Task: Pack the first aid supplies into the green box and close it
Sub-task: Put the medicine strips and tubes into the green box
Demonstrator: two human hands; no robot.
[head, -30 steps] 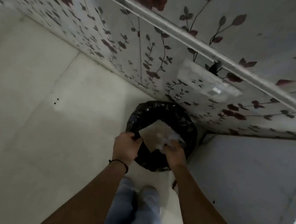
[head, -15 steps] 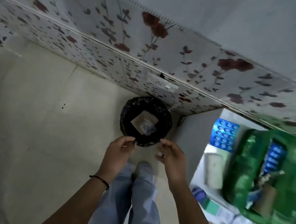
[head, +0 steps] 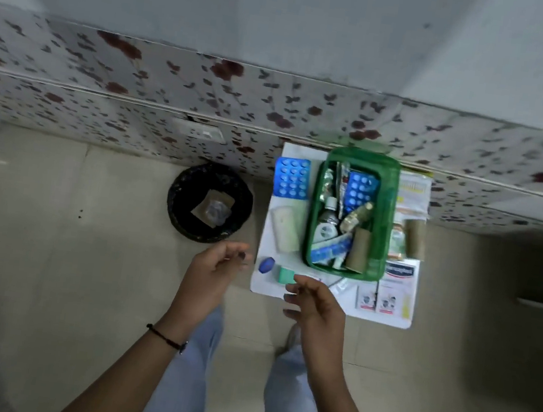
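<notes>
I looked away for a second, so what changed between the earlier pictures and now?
Both hands let go of the brown card and clear wrapping, which now lie in the black bin. The left hand and right hand have drawn back empty, and the view has swung right to the white table with the green box. The bin stayed by the wall.

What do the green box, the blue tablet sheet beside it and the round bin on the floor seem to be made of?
The green box looks like translucent plastic: its walls glow lighter where light passes through. The blue tablet sheet looks like a plastic-and-foil blister pack, with rows of raised, shiny bubbles. The bin itself is hidden; its liner looks like thin black plastic film, crinkled and glossy at the rim.
</notes>
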